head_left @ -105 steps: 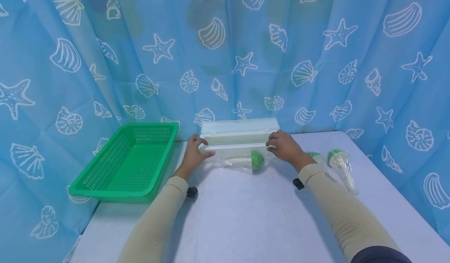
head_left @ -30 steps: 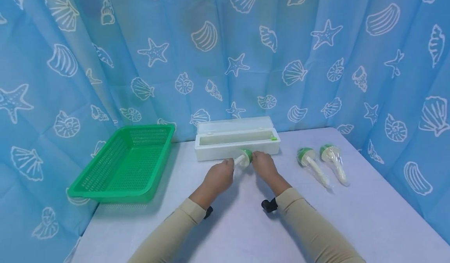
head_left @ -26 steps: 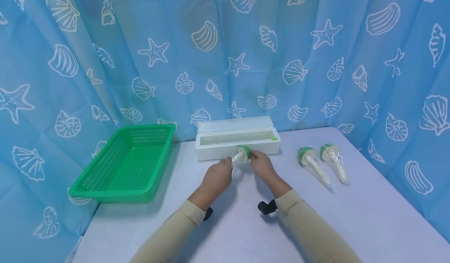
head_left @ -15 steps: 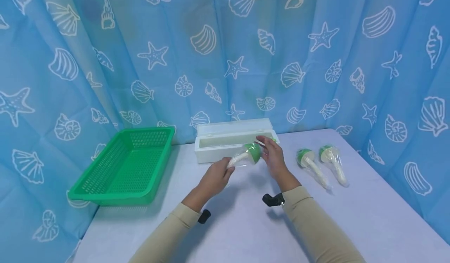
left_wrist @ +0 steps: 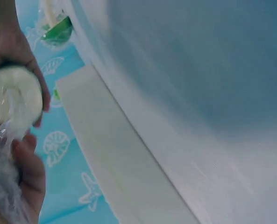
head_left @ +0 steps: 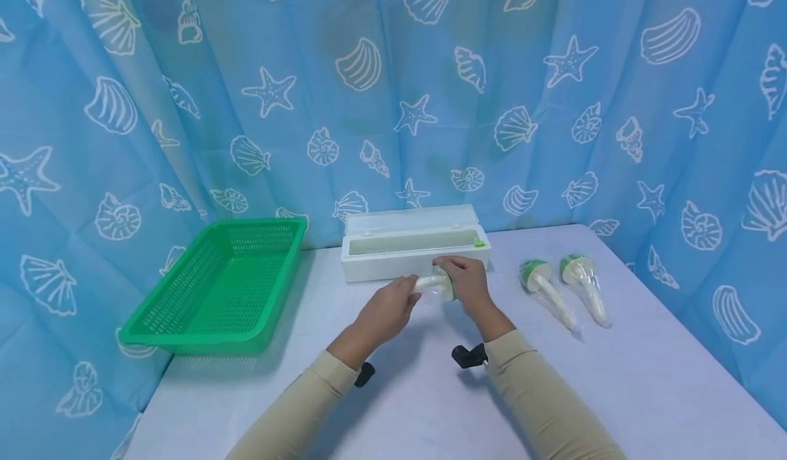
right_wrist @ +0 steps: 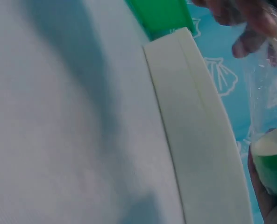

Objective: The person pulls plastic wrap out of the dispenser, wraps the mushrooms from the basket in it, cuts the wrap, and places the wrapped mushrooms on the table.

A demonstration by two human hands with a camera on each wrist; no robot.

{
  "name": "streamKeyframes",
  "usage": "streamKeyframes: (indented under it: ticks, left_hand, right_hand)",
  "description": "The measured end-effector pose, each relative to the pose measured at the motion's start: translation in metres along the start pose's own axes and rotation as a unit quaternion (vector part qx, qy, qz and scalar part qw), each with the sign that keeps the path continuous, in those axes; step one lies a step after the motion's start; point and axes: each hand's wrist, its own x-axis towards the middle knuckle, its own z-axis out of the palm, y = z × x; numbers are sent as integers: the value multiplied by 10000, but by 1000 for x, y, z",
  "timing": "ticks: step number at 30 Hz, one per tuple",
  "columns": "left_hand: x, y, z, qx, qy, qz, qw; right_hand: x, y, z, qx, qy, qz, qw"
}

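My left hand (head_left: 384, 311) grips the pale stem of a green-capped mushroom (head_left: 433, 283) wrapped in clear film, above the table before the white box. Curled round its green cap is my right hand (head_left: 471, 288), which hides most of the cap in the head view. The left wrist view shows the cap's pale underside (left_wrist: 26, 93) and film bunched about the stem. In the right wrist view the green cap (right_wrist: 274, 170) lies against my right palm, and clear film stretches toward the left hand's fingers. The white film-dispenser box (head_left: 412, 263) stands with its lid raised and a green slider (head_left: 479, 243) at its right end.
Two more film-wrapped mushrooms (head_left: 549, 294) lie side by side on the right of the table. A green slotted basket (head_left: 255, 346) stands at the left. Behind the table hangs a blue curtain (head_left: 381, 125) with shell patterns.
Both hands have left the dispenser's ends, and the mushroom is off the table, held between them. Since half a second ago, my right hand has closed over the cap and the mushroom has turned.
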Motion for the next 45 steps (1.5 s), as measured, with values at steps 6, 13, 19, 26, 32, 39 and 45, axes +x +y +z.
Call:
streamKeyframes:
  ticks: [6,13,19,26,32,39,45]
  left_hand:
    - [-6,-21,1,-1985,-1094,-1207,9665]
    - [-5,-45,3,-3397,-1506,-2037,9058]
    - [2,-43,5,-4479,-1372,-2194,8558]
    - [6,-33,5,-4235,-1731,-1905,8686]
    - [11,-31,13,-2488,-1549,-1801,9390]
    - [12,-32,19,-2936,-2075,-1579,9197]
    - [9,-29,21,-3416,-2006,-1601,9041]
  right_hand:
    - [9,-14,-21,-1070,221,-562,9924]
    - [8,-21,-27,-1589,237,-1729,9718]
    - [2,-17,-13,-1330,-311,-2016,9699]
    - [0,-17,-4,-1218,-470,-2522,9588]
    - [-1,-22,-3,-742,-859,-2814,9528]
    - [-4,-23,-1,-502,-1389,-2828,9477]
    - [-7,-22,2,-779,-1346,-2794,9475]
